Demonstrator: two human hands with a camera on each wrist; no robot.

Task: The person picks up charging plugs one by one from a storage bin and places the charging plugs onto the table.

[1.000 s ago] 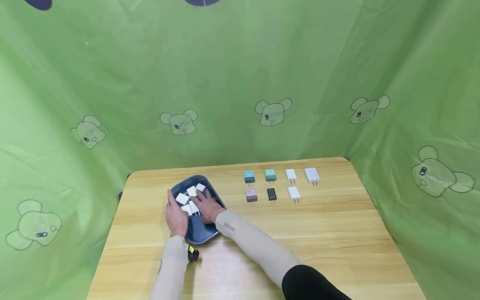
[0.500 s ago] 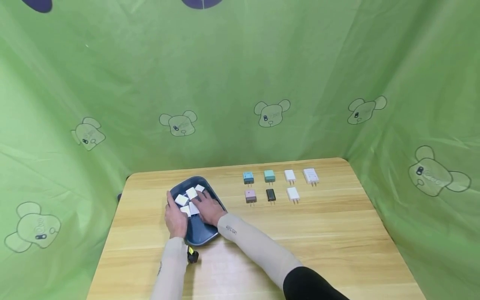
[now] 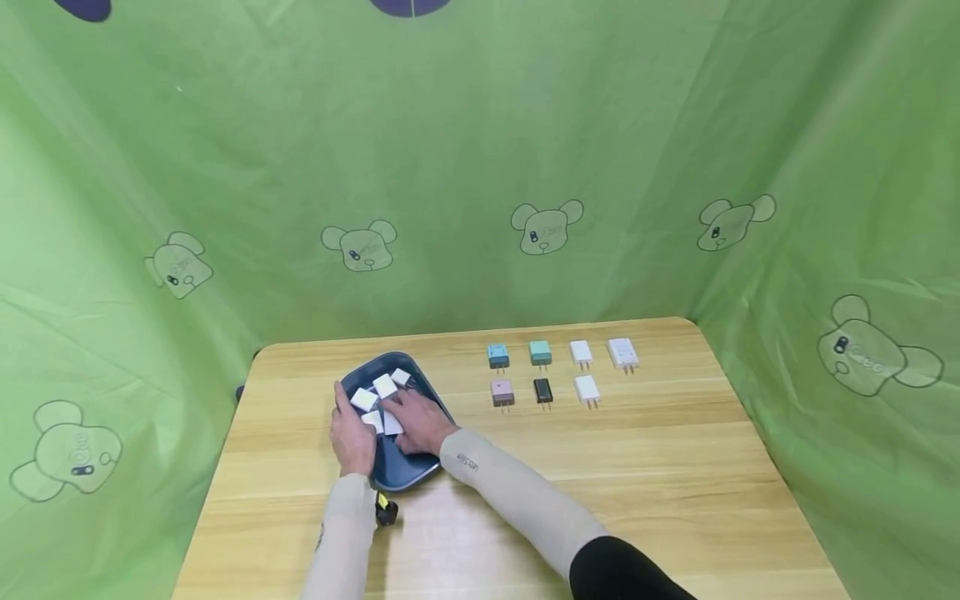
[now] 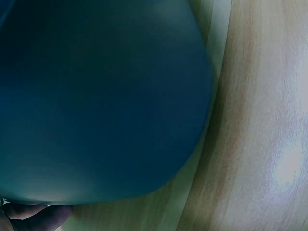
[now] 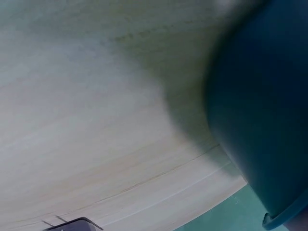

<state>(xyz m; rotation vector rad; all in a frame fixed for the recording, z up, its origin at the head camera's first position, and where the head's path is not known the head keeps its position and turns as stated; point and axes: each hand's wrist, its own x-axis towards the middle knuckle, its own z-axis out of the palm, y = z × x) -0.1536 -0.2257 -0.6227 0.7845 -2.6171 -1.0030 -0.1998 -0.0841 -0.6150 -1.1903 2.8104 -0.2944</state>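
A dark blue plastic basin (image 3: 401, 471) stands at the left of the table, with several white plug-in chargers (image 3: 365, 400) inside it. My left hand (image 3: 352, 437) holds the basin's left side; in the left wrist view its fingertips (image 4: 48, 219) show against the basin's outer wall. My right hand (image 3: 422, 423) reaches into the basin from the right. Its thumb and fingers pinch a white charger (image 3: 392, 423), partly covered by the hand. The right wrist view shows only the basin's outside and no fingers.
Several chargers lie in two rows right of the basin: blue (image 3: 498, 355), green (image 3: 540, 352), pink (image 3: 502, 392), black (image 3: 543, 390) and white (image 3: 587, 388). A black wrist camera (image 3: 386, 510) sits by the left wrist. Green curtain (image 3: 450, 275) surrounds the wooden table (image 3: 637, 483).
My right hand has drawn back slightly toward the right inside the basin, and the white charger under its fingers has shifted with it. The left hand and the basin stay put.
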